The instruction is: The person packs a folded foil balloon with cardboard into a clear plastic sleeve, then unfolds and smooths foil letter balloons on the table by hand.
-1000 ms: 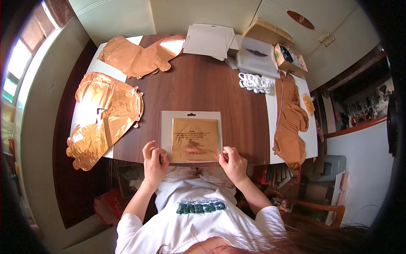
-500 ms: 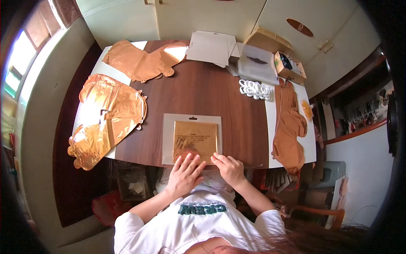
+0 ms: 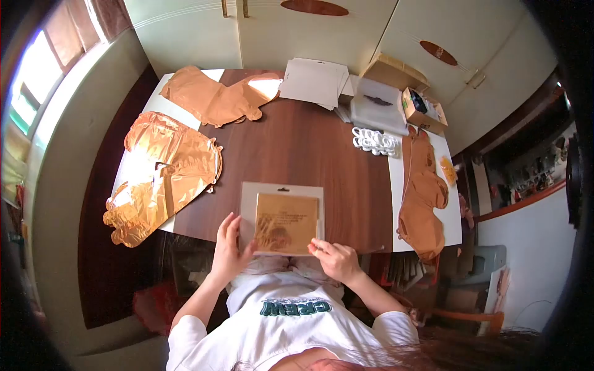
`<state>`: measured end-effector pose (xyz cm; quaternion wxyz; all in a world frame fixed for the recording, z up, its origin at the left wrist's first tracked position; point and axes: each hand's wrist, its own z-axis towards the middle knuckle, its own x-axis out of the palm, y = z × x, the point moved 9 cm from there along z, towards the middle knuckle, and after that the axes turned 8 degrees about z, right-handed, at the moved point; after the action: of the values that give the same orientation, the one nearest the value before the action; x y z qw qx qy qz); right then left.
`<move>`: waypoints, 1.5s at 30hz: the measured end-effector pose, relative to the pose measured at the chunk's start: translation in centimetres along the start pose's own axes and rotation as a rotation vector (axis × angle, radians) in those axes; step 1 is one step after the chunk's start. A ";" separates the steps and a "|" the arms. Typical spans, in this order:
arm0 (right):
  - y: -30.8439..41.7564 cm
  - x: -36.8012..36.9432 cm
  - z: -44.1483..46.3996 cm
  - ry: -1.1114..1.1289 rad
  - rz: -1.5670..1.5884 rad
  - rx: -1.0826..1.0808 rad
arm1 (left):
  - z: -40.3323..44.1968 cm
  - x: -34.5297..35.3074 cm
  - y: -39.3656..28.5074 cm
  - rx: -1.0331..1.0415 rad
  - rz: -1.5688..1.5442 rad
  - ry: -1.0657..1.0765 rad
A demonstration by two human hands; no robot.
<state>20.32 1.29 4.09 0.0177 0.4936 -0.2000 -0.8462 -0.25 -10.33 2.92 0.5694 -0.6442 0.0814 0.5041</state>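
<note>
Head view: the packet (image 3: 287, 222), a gold square on a white card with a slot at its top, is at the near edge of the table (image 3: 309, 154), just in front of the person's shirt (image 3: 284, 318). The right hand (image 3: 338, 260) pinches its lower right corner between thumb and fingers. The left hand (image 3: 231, 253) is spread beside the lower left corner, fingers up and thumb apart from them; whether the thumb touches the packet, one cannot tell.

On the table's left side lie a shiny foil (image 3: 176, 162) and, beyond it, a duller foil (image 3: 213, 99). A brown foil (image 3: 426, 195) lies on the right. Along the far side are cards (image 3: 312, 81), clear bags (image 3: 378, 114) and an open box (image 3: 424, 110); white rings (image 3: 375, 141) lie nearer, just beside the bags.
</note>
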 end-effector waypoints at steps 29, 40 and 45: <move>-3.3 -5.1 5.9 -0.176 0.709 0.036 | 5.3 -0.1 -0.9 0.212 -1.023 0.218; -4.8 -3.9 6.8 -0.241 1.108 0.236 | 4.7 3.3 1.9 -0.295 -1.404 0.179; -6.3 -3.4 6.0 -0.124 1.058 0.462 | 5.8 2.8 2.2 -0.370 -1.376 0.040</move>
<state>18.09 9.78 7.21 0.3183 0.2670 -0.5997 -0.6839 -3.65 -5.06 0.33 0.6381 -0.6447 -0.4202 0.0238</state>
